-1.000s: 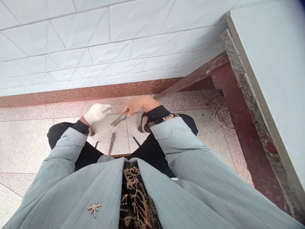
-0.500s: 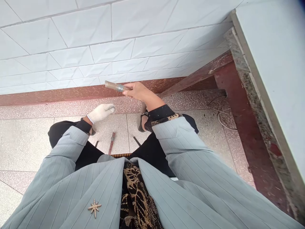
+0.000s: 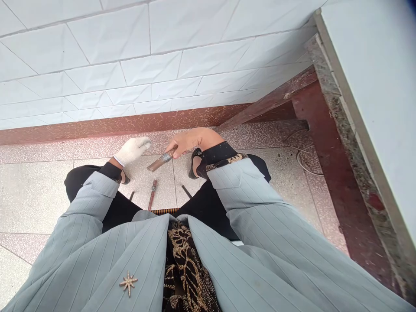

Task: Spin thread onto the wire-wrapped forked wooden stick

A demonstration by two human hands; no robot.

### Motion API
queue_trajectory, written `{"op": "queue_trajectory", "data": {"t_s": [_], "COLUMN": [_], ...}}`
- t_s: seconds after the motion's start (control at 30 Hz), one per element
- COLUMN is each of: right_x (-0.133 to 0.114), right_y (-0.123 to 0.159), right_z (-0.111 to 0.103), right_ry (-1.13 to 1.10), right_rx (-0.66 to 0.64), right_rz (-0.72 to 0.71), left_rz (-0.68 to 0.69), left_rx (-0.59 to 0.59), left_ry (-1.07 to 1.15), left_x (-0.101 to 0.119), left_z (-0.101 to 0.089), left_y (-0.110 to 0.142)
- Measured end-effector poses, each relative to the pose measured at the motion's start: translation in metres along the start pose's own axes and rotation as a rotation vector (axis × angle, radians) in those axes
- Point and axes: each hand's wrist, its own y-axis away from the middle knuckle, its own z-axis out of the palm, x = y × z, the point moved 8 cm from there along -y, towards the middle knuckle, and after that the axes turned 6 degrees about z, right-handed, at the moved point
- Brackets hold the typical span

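My right hand (image 3: 190,141) is bare and closed around a short brown stick (image 3: 157,164) with grey wire wound about it. The stick's free end slants down to the left, above the floor tiles; the rest of it is hidden in my grip. My left hand (image 3: 132,150), in a white knitted glove, is apart from the stick, to its upper left. Its fingers are curled together, and whether anything is inside them is hidden. A thinner reddish-brown stick (image 3: 152,195), also bound with wire near its far end, shows between my knees.
A white tiled wall (image 3: 130,73) with a red skirting (image 3: 130,121) rises ahead. At right stand a dark red wooden frame (image 3: 325,143) and a pale cable (image 3: 305,167). A striped edge (image 3: 165,211) and dark bars (image 3: 186,191) show between my legs.
My right hand has come down, turning the stick from nearly level to slanting downward. My left hand has shifted slightly up and left.
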Motion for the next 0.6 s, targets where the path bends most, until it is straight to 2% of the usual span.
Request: {"op": "queue_trajectory", "data": {"t_s": [0.1, 0.2, 0.27, 0.33, 0.4, 0.47, 0.53, 0.6], "right_x": [-0.010, -0.012, -0.013, -0.011, -0.002, 0.008, 0.012, 0.012], "right_y": [0.011, 0.020, 0.024, 0.026, 0.027, 0.025, 0.021, 0.016], "right_z": [-0.004, -0.011, -0.020, -0.035, -0.049, -0.055, -0.056, -0.054], "right_ry": [-0.140, -0.188, -0.223, -0.293, -0.368, -0.352, -0.216, -0.028], "right_rx": [-0.047, -0.025, 0.091, 0.301, 0.529, 0.698, 0.799, 0.833], "right_rz": [-0.193, -0.247, -0.259, -0.245, -0.164, -0.021, 0.133, 0.251], "left_rz": [-0.030, -0.010, 0.006, 0.018, 0.034, 0.060, 0.092, 0.117], "left_rx": [0.021, 0.005, 0.001, 0.007, -0.003, -0.062, -0.137, -0.183], "left_ry": [0.032, 0.064, 0.106, 0.149, 0.167, 0.169, 0.179, 0.178], "left_x": [-0.005, -0.006, -0.005, -0.002, 0.003, 0.010, 0.016, 0.020], "left_z": [-0.003, 0.001, 0.005, 0.009, 0.013, 0.022, 0.031, 0.037], "left_y": [-0.001, -0.002, -0.002, -0.003, -0.003, -0.003, -0.002, -0.001]}}
